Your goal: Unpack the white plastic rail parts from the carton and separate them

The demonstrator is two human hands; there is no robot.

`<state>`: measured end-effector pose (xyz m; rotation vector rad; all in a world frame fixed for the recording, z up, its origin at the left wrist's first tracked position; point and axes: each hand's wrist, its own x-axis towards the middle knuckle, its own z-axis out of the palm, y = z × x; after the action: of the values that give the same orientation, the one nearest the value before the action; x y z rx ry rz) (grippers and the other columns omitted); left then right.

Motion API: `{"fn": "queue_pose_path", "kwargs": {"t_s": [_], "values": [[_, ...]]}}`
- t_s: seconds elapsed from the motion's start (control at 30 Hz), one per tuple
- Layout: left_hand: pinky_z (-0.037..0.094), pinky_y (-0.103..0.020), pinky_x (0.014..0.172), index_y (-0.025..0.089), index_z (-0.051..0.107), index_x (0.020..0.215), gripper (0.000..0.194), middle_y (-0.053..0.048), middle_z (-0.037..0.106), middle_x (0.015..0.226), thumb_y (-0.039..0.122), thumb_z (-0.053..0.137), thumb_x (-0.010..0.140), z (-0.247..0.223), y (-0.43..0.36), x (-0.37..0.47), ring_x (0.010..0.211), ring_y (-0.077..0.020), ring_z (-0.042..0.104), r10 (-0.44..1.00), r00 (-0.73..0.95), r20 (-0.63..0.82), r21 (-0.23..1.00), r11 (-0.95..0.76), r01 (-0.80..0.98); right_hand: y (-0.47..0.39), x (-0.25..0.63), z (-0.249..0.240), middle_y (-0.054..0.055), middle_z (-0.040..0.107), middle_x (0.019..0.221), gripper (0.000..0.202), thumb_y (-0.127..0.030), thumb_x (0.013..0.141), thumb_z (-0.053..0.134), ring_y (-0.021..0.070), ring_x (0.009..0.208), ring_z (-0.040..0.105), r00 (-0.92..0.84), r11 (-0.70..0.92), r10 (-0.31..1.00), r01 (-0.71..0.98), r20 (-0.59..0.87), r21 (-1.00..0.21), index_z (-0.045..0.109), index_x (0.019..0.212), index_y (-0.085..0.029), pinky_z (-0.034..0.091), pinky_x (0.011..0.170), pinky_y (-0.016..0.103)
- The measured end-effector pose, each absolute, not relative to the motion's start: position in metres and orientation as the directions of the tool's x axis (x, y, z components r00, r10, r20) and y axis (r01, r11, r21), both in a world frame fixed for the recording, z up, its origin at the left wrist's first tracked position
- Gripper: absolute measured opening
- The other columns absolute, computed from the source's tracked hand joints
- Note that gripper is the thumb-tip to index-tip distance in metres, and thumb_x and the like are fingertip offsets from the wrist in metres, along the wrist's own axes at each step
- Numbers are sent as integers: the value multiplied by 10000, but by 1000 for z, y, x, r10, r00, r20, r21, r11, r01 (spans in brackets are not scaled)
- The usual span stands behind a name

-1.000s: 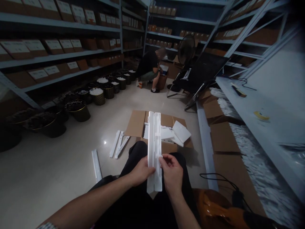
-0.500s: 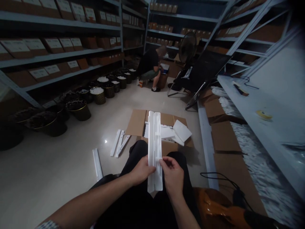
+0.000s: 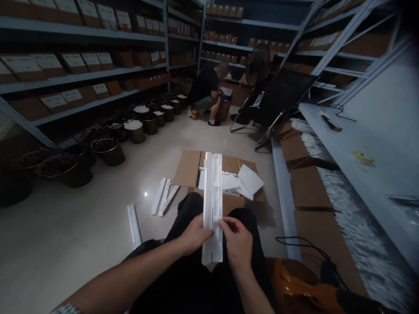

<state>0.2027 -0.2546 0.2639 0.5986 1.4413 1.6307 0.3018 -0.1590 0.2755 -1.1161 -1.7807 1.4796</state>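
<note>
A long, narrow white case [image 3: 217, 174] lies opened lengthwise in two channelled halves, held upright in the view above my lap. My left hand [image 3: 195, 234] grips its left half from the side, with the thumb across the front. At the right edge, the thumb and fingers of my right hand [image 3: 237, 235] are pinched together against the case; whether a small piece is between them is hidden. Behind the case stands an open cardboard box [image 3: 187, 168] with white pieces in it. White foam sheets [image 3: 250, 179] lie over its right side.
White strips [image 3: 159, 196] lie on the floor to the left, with another strip [image 3: 133, 224] nearer. An orange tool [image 3: 304, 285] is at lower right. Filled bins [image 3: 134, 131] line the shelves. A co-worker [image 3: 204, 89] sits by a black folding chair [image 3: 275, 96].
Almost nothing differs. The white case has shifted very slightly, and both hands keep their places on it.
</note>
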Motion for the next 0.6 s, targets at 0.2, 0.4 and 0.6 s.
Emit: {"fn": "queue_pose_path", "kwargs": {"t_s": [0.2,0.4,0.6], "values": [[452,-271,705,119,626,949,297,-34,641,831,102,598,654,267,-254,203,765,-168,574,810,-534,-242,926,29,-376,-160,302,273,42,688,791,289,-406,693,695,191,740,622,-489,-9,865,218,-118,-976,688,856,-167,472,688,282],[468,-307,719,105,621,968,367,-56,653,808,391,659,742,277,-255,205,718,-169,588,825,-515,-231,895,-28,-445,-162,303,270,21,661,727,269,-404,701,698,160,661,586,-512,-44,847,208,-147,-977,664,820,-165,451,607,250],[473,-277,635,99,631,872,351,-56,655,736,427,646,749,279,-255,204,654,-164,592,803,-525,-282,893,19,-450,-162,303,266,-20,571,644,284,-409,679,721,112,555,497,-525,-159,826,129,-203,-979,589,727,-163,418,544,229]]}}
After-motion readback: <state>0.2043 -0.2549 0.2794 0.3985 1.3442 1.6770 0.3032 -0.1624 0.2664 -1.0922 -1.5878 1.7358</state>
